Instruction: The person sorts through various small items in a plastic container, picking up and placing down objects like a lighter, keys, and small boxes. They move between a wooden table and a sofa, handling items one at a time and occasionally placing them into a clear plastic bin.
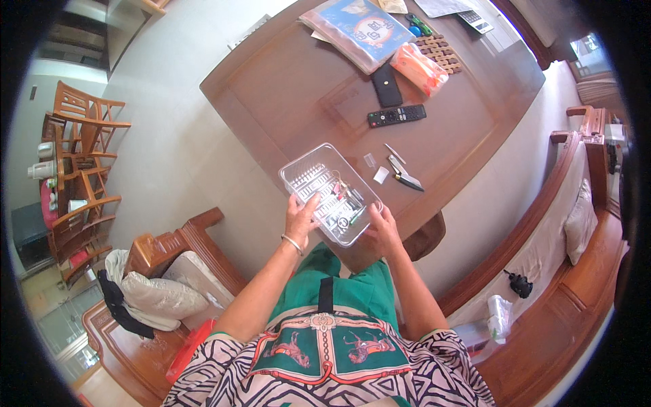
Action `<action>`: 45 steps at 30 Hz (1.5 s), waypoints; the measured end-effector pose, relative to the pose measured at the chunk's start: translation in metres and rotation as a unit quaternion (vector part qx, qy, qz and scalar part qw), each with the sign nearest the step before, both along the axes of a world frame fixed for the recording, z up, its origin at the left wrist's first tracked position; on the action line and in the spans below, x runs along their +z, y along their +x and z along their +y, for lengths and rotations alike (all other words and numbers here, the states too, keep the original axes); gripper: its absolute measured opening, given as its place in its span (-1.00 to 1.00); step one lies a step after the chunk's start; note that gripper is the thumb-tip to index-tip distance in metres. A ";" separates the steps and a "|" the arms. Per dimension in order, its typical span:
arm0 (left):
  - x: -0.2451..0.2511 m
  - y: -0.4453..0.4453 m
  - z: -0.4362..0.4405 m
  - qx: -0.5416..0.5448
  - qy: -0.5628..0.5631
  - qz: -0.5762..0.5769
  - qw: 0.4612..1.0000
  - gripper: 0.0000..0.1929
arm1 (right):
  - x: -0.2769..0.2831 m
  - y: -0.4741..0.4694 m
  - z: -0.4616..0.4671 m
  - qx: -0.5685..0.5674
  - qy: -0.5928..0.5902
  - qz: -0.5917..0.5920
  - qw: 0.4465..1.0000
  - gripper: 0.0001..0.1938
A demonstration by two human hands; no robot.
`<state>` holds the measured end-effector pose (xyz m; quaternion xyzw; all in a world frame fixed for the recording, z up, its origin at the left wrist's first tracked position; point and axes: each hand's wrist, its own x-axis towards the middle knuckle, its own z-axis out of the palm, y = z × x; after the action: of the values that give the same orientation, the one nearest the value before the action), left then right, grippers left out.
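Note:
A clear plastic tray (305,162) with several small items in it, such as small tools and a ring-shaped piece, is held at the near edge of the brown table (285,117). My left hand (301,216) grips its left side, thumb over the rim, a bangle at the wrist. My right hand (384,226) holds its right near corner. Right of the tray on the table lie a small white piece (381,175), a small clear piece (369,160), a slim pointed tool (394,153), a metal tool (402,165) and a black pen-like object (408,182).
Farther back on the table are a black remote control (396,116), a black case (386,85), a tissue pack (419,68), a blue-covered book (358,30), a woven wooden mat (440,53) and a calculator (476,22). Wooden sofas with cushions stand left (163,295) and right (581,224).

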<state>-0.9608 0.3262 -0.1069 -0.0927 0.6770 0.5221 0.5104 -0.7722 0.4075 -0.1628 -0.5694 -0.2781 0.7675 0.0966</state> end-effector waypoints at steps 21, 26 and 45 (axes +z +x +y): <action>-0.031 0.015 0.017 -0.130 -0.115 0.188 0.967 0.26 | -0.059 -0.003 -0.019 -0.163 -0.244 0.097 0.951 -0.30; -0.024 0.017 0.021 -0.117 -0.135 0.137 0.974 0.27 | -0.063 -0.005 -0.025 -0.166 -0.279 0.100 0.941 -0.24; 0.005 0.037 0.018 -0.123 -0.154 0.173 0.965 0.28 | -0.029 0.008 -0.031 -0.172 -0.293 0.102 0.935 -0.26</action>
<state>-0.9240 0.3439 -0.1014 0.0055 0.8335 0.3525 0.4255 -0.7645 0.3760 -0.1915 -0.5300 0.0731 0.8406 0.0842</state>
